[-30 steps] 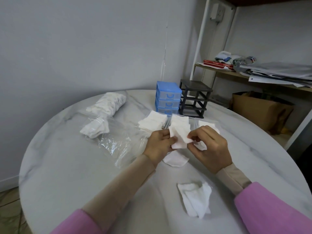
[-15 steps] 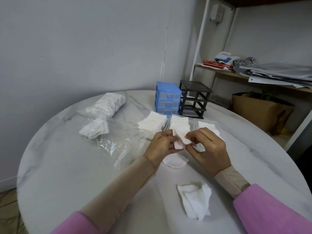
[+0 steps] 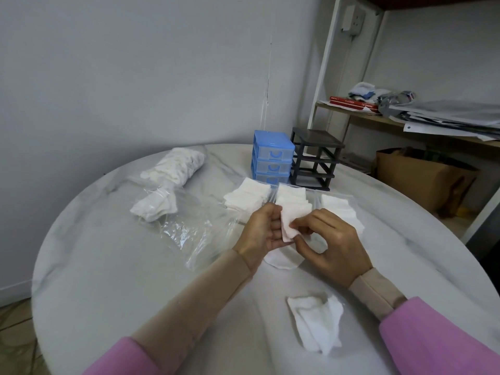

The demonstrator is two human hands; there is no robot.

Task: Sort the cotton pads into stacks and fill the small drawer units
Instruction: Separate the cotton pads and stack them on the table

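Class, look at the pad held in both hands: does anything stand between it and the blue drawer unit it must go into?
Yes. The blue drawer unit has all drawers shut, and stacks of square pads lie on the table between it and the held pad.

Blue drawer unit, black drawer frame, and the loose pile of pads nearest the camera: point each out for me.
blue drawer unit (image 3: 272,161): head view, front of its middle drawer.
black drawer frame (image 3: 315,138): head view, its flat top panel.
loose pile of pads (image 3: 318,323): head view, middle of the crumpled white heap.

Cardboard box (image 3: 422,177) under shelf (image 3: 378,119) (papers (image 3: 449,117) stacked above).
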